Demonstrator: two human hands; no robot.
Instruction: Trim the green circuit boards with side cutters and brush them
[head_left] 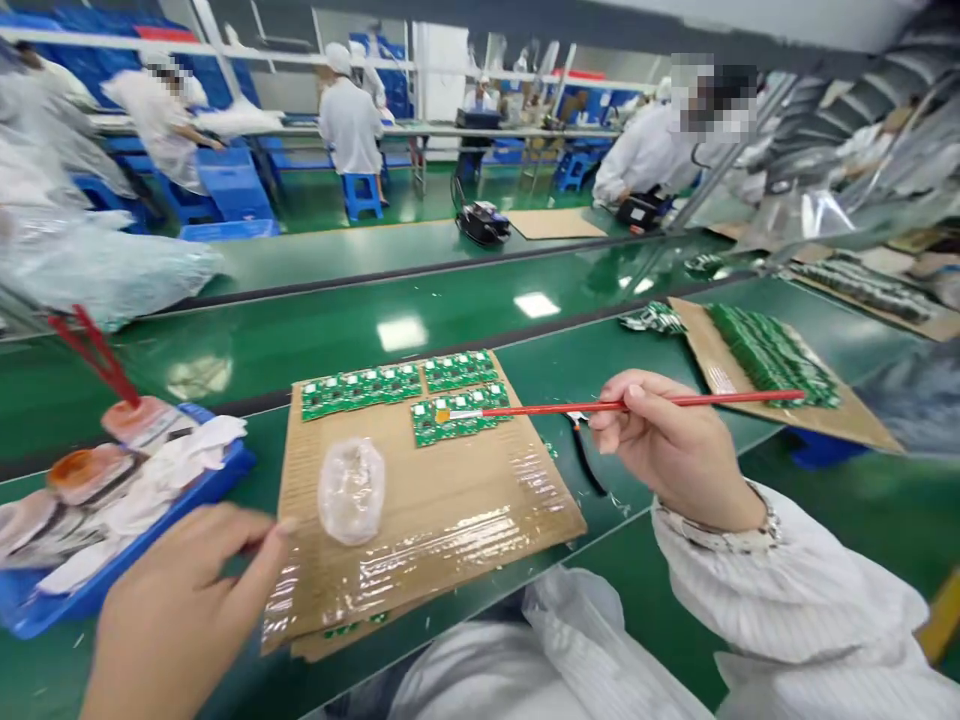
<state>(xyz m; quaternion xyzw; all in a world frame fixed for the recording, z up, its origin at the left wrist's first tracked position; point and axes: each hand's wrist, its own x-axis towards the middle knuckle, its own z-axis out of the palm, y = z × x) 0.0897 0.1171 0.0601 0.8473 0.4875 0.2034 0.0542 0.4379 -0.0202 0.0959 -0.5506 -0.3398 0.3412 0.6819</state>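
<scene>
On the green counter point(420, 345) before the person, the right hand point(675, 455) closes its grip around a red-handled brush point(622, 405), held like a pen, with the bristle end resting on a green circuit board panel point(457, 422) well ahead of the fingers. That panel lies with others on a cardboard sheet point(487, 525) wrapped in clear film, beside a crumpled clear plastic bag point(351, 490). The left hand point(180, 610) sits at the sheet's near-left edge, fingers half curled; whether its grip holds anything cannot be told. Just left, a blue tray point(232, 465) carries white cloths and orange-topped pots point(81, 472)
</scene>
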